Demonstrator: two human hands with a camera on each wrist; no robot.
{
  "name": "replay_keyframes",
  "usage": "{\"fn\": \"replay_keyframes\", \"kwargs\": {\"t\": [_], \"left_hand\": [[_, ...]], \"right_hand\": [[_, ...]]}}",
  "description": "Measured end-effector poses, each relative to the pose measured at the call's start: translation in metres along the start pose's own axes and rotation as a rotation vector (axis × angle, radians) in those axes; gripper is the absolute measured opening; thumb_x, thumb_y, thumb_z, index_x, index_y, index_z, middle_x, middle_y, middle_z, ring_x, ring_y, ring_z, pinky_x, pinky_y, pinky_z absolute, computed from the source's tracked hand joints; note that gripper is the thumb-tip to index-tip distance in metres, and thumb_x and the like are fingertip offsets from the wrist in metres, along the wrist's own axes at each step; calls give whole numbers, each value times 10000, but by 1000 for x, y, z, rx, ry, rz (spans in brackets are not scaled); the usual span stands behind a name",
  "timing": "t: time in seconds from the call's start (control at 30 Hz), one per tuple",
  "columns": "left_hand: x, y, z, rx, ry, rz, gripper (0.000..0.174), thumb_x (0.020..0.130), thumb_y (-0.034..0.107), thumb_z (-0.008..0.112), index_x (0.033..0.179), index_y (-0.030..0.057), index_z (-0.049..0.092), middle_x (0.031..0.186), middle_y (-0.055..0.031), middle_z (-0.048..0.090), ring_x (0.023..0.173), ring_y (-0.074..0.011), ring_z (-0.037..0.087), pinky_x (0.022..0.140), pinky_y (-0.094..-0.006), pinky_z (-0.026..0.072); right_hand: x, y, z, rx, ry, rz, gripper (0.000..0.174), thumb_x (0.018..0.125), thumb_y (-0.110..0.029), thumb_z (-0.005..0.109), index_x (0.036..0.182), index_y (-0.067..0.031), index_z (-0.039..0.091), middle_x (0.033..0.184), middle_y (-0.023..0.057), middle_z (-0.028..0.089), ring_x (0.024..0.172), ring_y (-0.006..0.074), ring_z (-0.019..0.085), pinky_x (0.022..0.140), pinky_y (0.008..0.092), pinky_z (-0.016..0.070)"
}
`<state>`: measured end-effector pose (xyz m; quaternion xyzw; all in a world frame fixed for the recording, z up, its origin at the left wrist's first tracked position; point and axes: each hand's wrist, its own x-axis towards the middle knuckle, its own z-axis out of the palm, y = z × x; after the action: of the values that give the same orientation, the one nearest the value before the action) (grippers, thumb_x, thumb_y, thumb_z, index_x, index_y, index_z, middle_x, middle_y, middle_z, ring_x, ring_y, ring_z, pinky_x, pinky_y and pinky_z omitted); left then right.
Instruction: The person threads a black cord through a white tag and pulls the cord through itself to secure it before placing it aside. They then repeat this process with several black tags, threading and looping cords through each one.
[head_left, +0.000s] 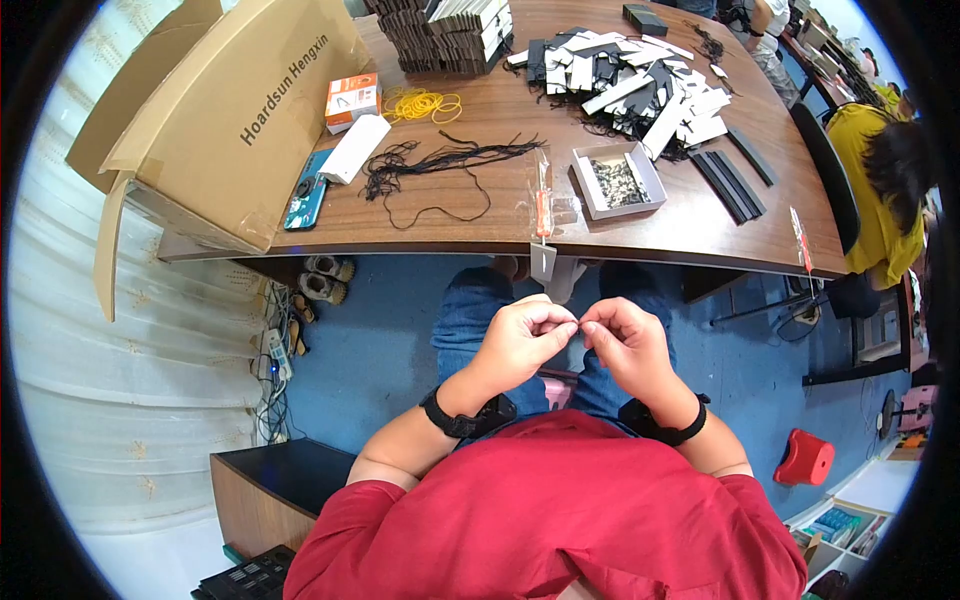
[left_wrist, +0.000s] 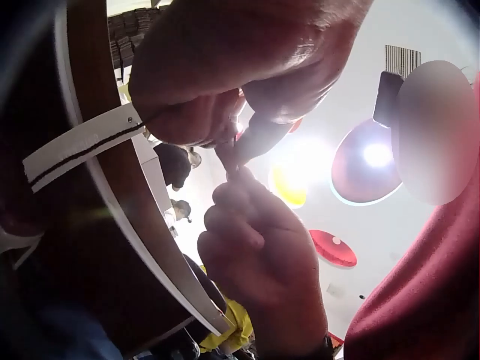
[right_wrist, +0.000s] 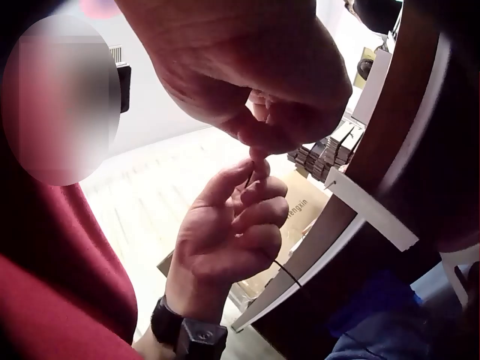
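Brown table [head_left: 500, 110], set above a blue floor [head_left: 350, 370], serves as the landmark for the positions below. Nearest, on the body side of the table, the left hand [head_left: 525, 342] and right hand [head_left: 635, 348] meet fingertip to fingertip above the lap. Left thumb and fingers pinch a black cord [right_wrist: 250, 178]; right thumb and forefinger close on it at the meeting point, though the exact grip is partly hidden. The close hold probably serves fine control of so thin a cord. Between hands and table, a pale strip [head_left: 543, 262] projects past the front edge, perhaps placed there for easy reach. Open air surrounds the hands, the table's edge lying just ahead. On the table, loose black cords [head_left: 450, 165] lie left of centre and an open box of small parts [head_left: 620, 180] right of centre, bare wood separating both from the front edge. A carton [head_left: 250, 130] bounds the table's left end. Farther back stand stacked dark pieces [head_left: 440, 35], with a heap of white and black strips [head_left: 640, 85] to their right.
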<state>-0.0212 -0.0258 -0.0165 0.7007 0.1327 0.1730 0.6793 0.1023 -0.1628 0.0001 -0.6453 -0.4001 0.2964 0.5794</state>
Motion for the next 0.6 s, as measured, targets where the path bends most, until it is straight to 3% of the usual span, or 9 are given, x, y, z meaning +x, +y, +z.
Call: {"fn": "replay_keyframes", "kwargs": {"t": [0.13, 0.27, 0.3, 0.33, 0.37, 0.5, 0.6], "left_hand": [[5, -3, 1, -208, -3, -39, 80, 891, 83, 629, 910, 5, 628, 787, 34, 528, 616, -20, 415, 531, -185, 335], [13, 12, -2, -592, 47, -122, 81, 904, 96, 604, 936, 23, 592, 727, 12, 540, 542, -24, 385, 475, -177, 303], [16, 13, -7, -661, 42, -110, 81, 907, 96, 595, 935, 21, 589, 696, 15, 513, 534, -29, 379, 470, -180, 304], [18, 17, -12, -730, 37, -99, 82, 910, 96, 586, 934, 18, 587, 666, 19, 486, 526, -35, 373, 465, -183, 304], [20, 22, -17, -752, 121, -85, 81, 916, 93, 566, 931, 15, 583, 623, 30, 428, 512, -45, 359, 457, -191, 306], [20, 35, -66, -752, 413, 108, 77, 942, 101, 532, 937, 38, 577, 718, 19, 462, 513, -41, 338, 420, -176, 265], [10, 37, -100, -747, 488, 183, 82, 945, 104, 530, 946, 38, 579, 732, 8, 473, 510, -43, 331, 407, -175, 253]], "right_hand": [[6, 14, 4, 236, -22, 62, 73, 901, -51, 594, 961, -14, 575, 774, 15, 603, 648, 54, 538, 589, 202, 452], [16, 37, 19, 353, -275, 136, 205, 905, -95, 598, 1094, -16, 580, 758, -11, 576, 659, 45, 529, 595, 210, 438], [14, 40, 20, 279, -461, 172, 263, 905, -112, 608, 1148, -17, 579, 754, -29, 578, 646, 50, 534, 586, 210, 439], [10, 43, 26, 238, -501, 186, 214, 906, -121, 611, 1088, -6, 617, 772, -19, 620, 629, 51, 533, 579, 208, 445], [10, 44, 26, 225, -519, 235, 186, 909, -112, 606, 1054, 0, 636, 796, -1, 644, 624, 52, 533, 580, 209, 451], [9, 47, 13, 254, -433, 290, 156, 920, -92, 583, 987, 19, 671, 860, 55, 695, 612, 58, 537, 575, 215, 469], [5, 47, -8, 331, -421, 378, 159, 922, -79, 576, 989, 21, 681, 836, 55, 694, 612, 64, 542, 575, 217, 473]]}}
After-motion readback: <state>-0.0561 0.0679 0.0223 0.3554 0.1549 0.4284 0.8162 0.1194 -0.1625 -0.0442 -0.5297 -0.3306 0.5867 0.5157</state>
